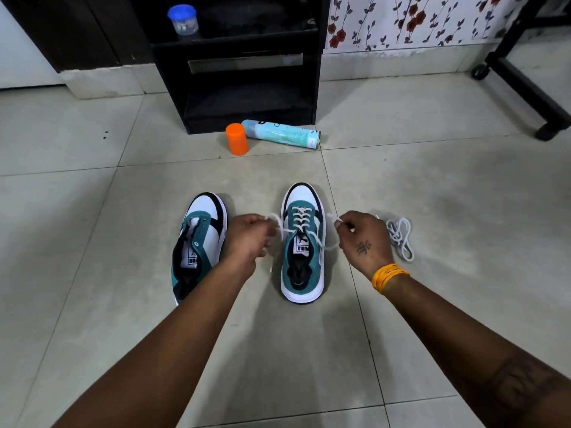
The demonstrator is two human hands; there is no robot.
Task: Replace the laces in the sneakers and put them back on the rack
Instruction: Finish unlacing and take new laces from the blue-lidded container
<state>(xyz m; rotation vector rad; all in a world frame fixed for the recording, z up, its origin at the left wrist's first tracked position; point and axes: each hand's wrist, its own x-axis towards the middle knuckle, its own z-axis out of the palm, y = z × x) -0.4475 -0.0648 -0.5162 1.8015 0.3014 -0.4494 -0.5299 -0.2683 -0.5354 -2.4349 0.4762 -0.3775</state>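
Two teal, white and black sneakers stand side by side on the tiled floor (pixel 92 242), toes pointing away from the person. The left sneaker (pixel 200 239) has bare eyelets and its tongue lies loose. The right sneaker (pixel 302 242) carries a white lace (pixel 301 219) crossed through its eyelets in several rows. The left hand (pixel 250 239) pinches one free end of that lace just left of the shoe, fingers curled round it; the right hand (pixel 364 239), with an orange band at its wrist, pinches the other end just right of the shoe. Both ends are drawn out sideways. A second, pale lace (pixel 400 239) lies bunched on the floor just beyond the right hand.

Farther off, an orange cap (pixel 237 139) stands upright beside a light-blue spray can (pixel 281 134) lying on its side. Behind them is a black rack (pixel 247 66) with open shelves; a clear jar with a blue lid (pixel 183 21) sits on an upper shelf. A wall with a floral pattern (pixel 411 20) runs to the right, where a black wheeled frame (pixel 525 88) stands.
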